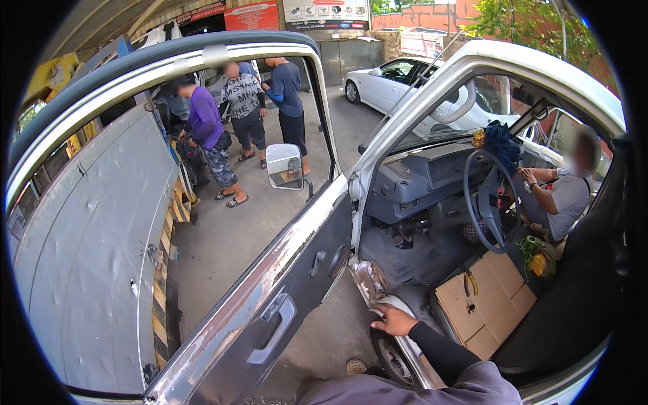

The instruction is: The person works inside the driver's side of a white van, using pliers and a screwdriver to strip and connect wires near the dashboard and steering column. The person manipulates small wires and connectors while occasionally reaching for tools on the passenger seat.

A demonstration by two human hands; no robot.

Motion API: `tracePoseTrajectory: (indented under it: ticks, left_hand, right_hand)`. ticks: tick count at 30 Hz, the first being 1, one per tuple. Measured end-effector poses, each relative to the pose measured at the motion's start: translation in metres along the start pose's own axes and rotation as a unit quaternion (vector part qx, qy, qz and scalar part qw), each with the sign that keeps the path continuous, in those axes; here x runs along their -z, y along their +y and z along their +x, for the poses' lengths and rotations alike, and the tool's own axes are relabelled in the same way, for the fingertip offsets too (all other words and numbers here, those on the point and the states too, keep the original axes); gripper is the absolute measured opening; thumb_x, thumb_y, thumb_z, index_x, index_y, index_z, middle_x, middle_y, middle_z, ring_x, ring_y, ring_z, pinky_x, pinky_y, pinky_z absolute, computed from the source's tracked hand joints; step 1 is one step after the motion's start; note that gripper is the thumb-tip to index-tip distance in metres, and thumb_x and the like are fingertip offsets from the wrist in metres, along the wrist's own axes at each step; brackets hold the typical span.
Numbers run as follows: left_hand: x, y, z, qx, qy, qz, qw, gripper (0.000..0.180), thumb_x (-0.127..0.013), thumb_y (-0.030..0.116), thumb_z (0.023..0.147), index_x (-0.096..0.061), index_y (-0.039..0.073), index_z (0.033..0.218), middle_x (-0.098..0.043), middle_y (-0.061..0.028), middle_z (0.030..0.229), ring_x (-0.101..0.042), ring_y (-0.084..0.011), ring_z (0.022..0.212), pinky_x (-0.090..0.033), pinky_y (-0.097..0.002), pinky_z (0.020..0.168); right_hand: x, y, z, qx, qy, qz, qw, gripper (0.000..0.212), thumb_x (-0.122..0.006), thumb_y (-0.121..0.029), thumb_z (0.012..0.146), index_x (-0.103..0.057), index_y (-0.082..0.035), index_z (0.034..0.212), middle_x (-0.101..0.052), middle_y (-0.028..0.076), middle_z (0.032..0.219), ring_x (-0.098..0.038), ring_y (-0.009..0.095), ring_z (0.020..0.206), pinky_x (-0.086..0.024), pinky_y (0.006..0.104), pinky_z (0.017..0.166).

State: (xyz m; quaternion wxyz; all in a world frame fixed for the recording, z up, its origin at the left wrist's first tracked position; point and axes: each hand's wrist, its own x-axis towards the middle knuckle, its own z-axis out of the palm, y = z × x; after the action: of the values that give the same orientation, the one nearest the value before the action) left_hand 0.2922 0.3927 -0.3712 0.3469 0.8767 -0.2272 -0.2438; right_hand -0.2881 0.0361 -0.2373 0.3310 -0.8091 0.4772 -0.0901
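My right hand (395, 320), in a dark sleeve, reaches in from the lower right with fingers apart and nothing visible in them. It rests at the edge of the white vehicle's door opening, just above the front wheel (395, 358). My left hand is out of the picture. To the right of the hand, a flat brown cardboard sheet (496, 304) covers the seat area. On it lie pliers (470, 283) with yellow and black handles, and a small black piece (470, 308) too small to name.
The vehicle's door (270, 317) stands wide at left, its grey handle (273, 327) facing me. Inside are a steering wheel (489, 202) and a plastic bag (538, 256). A person (567, 196) sits at the far side. Several people stand beyond the door, near a white car (398, 88).
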Motion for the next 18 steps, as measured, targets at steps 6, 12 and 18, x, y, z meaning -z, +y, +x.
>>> tracePoseTrajectory:
  ticks: [6, 12, 18]
  left_hand:
    - [-0.065, 0.041, -0.013, 0.015, -0.069, -0.004, 0.998, 0.054, -0.064, 0.011, 0.097, -0.049, -0.002, 0.147, -0.063, -0.0207, 0.137, -0.064, -0.0303, 0.119, -0.052, -0.0408, 0.104]
    - [-0.113, 0.054, -0.012, 0.012, -0.158, -0.025, 0.987, 0.054, -0.063, 0.012, 0.099, -0.046, -0.001, 0.149, -0.063, -0.0221, 0.137, -0.065, -0.0309, 0.119, -0.053, -0.0412, 0.103]
    - [-0.161, 0.042, 0.006, 0.046, -0.261, -0.061, 0.962, 0.054, -0.061, 0.013, 0.102, -0.044, -0.001, 0.151, -0.062, -0.0235, 0.137, -0.065, -0.0316, 0.118, -0.054, -0.0417, 0.102]
  right_hand:
    - [0.067, 0.059, 0.031, -0.12, 0.02, -0.036, 0.992, 0.07, -0.07, -0.04, 0.096, -0.048, -0.003, 0.152, -0.051, 0.028, 0.151, -0.048, 0.041, 0.141, -0.039, 0.0436, 0.119]
    - [0.074, 0.107, 0.05, -0.151, 0.052, -0.035, 0.987, 0.07, -0.07, -0.042, 0.095, -0.051, -0.003, 0.149, -0.057, 0.028, 0.145, -0.052, 0.042, 0.137, -0.042, 0.045, 0.116]
    - [0.072, 0.154, 0.065, -0.188, 0.005, -0.075, 0.979, 0.065, -0.068, -0.039, 0.098, -0.051, -0.005, 0.151, -0.055, 0.026, 0.148, -0.052, 0.04, 0.139, -0.042, 0.045, 0.117]
